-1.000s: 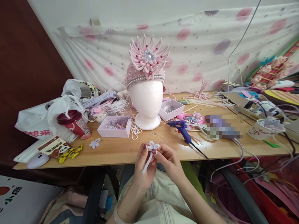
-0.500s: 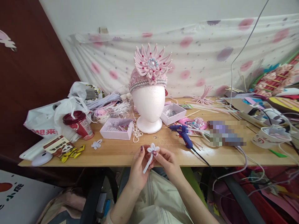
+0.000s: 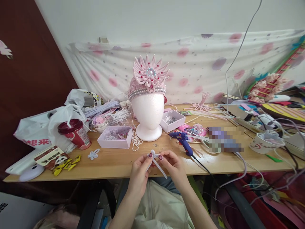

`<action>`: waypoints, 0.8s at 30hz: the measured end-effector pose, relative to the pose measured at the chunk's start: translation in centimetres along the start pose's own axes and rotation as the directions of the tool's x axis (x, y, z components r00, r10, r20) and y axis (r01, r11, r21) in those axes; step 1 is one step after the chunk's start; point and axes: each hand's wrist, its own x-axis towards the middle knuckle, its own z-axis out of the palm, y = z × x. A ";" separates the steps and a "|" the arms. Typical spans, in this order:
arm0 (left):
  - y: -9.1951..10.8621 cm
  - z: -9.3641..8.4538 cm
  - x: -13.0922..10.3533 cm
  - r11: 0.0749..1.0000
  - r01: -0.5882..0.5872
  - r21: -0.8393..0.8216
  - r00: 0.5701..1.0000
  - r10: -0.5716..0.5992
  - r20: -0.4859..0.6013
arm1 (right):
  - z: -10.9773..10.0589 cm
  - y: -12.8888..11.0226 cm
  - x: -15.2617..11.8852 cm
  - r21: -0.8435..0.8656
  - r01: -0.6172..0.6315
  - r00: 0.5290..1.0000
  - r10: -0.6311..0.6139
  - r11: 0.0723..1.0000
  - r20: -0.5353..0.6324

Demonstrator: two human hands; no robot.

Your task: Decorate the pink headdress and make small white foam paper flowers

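Observation:
My left hand (image 3: 140, 171) pinches a pale lilac fuzzy-stem flower (image 3: 152, 153) between thumb and fingers, at the table's front edge. On its other side my right hand (image 3: 173, 165) is closed on the same piece, thumb and index against a petal. Two loose stem ends hang below it, between the hands. A second pale flower (image 3: 93, 154) lies on the table to the left. Behind the hands stands a white foam head (image 3: 149, 117) wearing a pink beaded crown (image 3: 150, 73). A blue glue gun (image 3: 183, 141) rests right of it.
Two bead boxes (image 3: 114, 143) (image 3: 172, 124) flank the foam head. Farther left are a red cup (image 3: 75, 133), yellow candies (image 3: 66, 164) and plastic bags (image 3: 35, 130). A paper bowl (image 3: 265, 142) and cables (image 3: 245, 165) are at right on the wooden table (image 3: 114, 163).
The flower has been turned between my fingers; its stem, a single strand pointing down-left before, now shows two ends spread apart. The camera view has shifted slightly.

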 end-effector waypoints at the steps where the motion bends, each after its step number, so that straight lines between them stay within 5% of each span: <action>1: 0.0 0.3 0.1 1.000 0.018 -0.023 1.000 -0.018 0.013 | 0.1 0.1 0.1 0.025 -0.005 1.000 0.005 1.000 -0.002; 14: -1.0 0.9 0.6 0.986 0.149 0.075 0.967 -0.161 0.198 | -0.2 1.1 0.2 0.267 0.018 1.000 -0.013 0.963 -0.020; 24: -1.2 1.7 0.5 0.984 0.175 0.036 0.967 -0.179 0.183 | 0.1 1.7 0.2 0.496 -0.041 0.998 0.011 0.867 0.063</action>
